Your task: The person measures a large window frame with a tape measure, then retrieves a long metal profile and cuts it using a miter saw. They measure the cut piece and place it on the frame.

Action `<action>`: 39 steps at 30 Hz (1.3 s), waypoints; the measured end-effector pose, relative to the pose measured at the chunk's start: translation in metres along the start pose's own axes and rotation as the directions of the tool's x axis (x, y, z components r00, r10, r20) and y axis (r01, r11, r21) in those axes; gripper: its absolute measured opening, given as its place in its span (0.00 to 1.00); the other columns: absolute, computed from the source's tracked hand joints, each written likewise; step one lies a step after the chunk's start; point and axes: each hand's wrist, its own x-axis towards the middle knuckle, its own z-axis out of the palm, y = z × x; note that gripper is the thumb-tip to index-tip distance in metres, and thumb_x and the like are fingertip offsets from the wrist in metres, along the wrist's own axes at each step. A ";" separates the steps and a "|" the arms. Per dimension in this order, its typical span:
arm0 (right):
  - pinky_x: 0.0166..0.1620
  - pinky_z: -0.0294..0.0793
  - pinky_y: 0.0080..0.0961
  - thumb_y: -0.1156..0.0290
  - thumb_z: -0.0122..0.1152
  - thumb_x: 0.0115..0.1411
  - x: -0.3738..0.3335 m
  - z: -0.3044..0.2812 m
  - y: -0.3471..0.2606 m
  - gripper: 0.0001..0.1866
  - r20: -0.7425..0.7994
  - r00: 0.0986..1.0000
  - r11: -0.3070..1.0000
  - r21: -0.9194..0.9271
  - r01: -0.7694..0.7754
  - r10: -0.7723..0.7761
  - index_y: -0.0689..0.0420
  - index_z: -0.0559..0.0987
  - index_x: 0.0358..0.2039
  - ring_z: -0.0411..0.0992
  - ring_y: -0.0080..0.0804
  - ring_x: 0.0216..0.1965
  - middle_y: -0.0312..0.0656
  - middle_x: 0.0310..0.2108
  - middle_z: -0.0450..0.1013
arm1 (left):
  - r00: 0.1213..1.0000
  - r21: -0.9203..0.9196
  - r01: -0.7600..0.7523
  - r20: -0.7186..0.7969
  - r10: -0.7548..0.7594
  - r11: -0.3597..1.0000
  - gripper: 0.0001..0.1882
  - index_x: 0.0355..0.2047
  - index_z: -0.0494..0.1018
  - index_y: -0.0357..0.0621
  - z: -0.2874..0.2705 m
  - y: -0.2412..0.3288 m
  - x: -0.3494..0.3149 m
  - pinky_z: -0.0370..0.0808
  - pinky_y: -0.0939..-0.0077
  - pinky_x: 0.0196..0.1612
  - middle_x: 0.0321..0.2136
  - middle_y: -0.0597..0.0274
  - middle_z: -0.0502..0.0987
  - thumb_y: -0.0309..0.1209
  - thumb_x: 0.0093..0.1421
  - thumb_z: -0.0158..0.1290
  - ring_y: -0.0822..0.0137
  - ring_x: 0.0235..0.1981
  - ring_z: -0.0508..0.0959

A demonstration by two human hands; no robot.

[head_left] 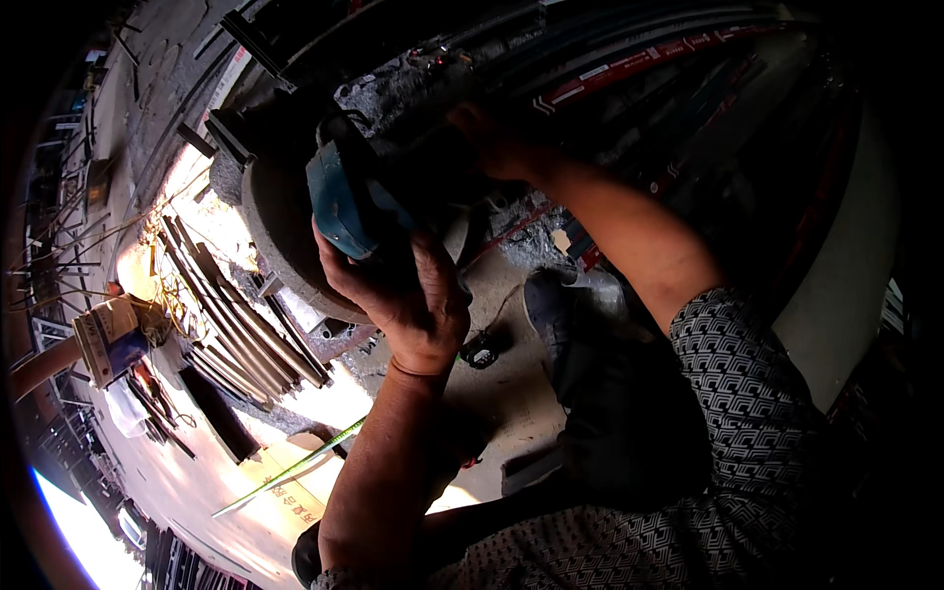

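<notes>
My left hand (401, 307) is wrapped around the teal housing of a power saw (339, 202), its thumb and fingers on opposite sides. A large round grey guard (280, 241) curves along the saw's left side. My right hand (492, 146) reaches in from the right, beyond the saw's teal body, close to dark long bars. Deep shadow covers its fingers, so I cannot make out whether it holds anything. What lies under the saw is also too dark to tell.
Several metal tubes (241, 334) lie in bright light at left. A yellow-green measuring tape strip (287, 472) stretches over cardboard (313, 484). A small black round thing (480, 351) rests on the floor by my shoe (549, 307). Long red-edged bars (629, 74) run across the far right.
</notes>
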 end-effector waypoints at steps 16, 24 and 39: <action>0.56 0.71 0.44 0.60 0.64 0.58 -0.001 0.002 -0.004 0.30 -0.117 0.992 0.999 -0.013 0.052 -0.053 0.58 0.66 0.58 0.67 0.53 0.57 0.53 0.58 0.64 | 0.994 0.105 -0.097 0.057 0.091 0.990 0.45 0.70 0.36 0.35 -0.005 -0.013 -0.013 0.52 0.64 0.66 0.62 0.49 0.50 0.27 0.63 0.54 0.59 0.64 0.56; 0.56 0.71 0.46 0.59 0.64 0.58 0.000 0.007 0.002 0.31 -0.129 0.990 0.998 0.014 0.067 -0.064 0.57 0.65 0.58 0.67 0.54 0.57 0.53 0.58 0.64 | 0.992 0.113 -0.119 -0.027 0.123 0.986 0.39 0.68 0.43 0.34 0.005 -0.006 -0.014 0.57 0.66 0.64 0.57 0.50 0.59 0.20 0.61 0.49 0.61 0.58 0.63; 0.55 0.73 0.45 0.61 0.71 0.53 -0.001 0.012 0.008 0.36 -0.150 0.985 0.995 0.024 0.095 -0.090 0.57 0.65 0.58 0.68 0.54 0.57 0.52 0.59 0.63 | 0.994 0.069 -0.097 -0.034 0.099 0.993 0.41 0.69 0.41 0.40 0.007 -0.019 -0.025 0.61 0.68 0.61 0.55 0.53 0.62 0.17 0.59 0.48 0.63 0.54 0.66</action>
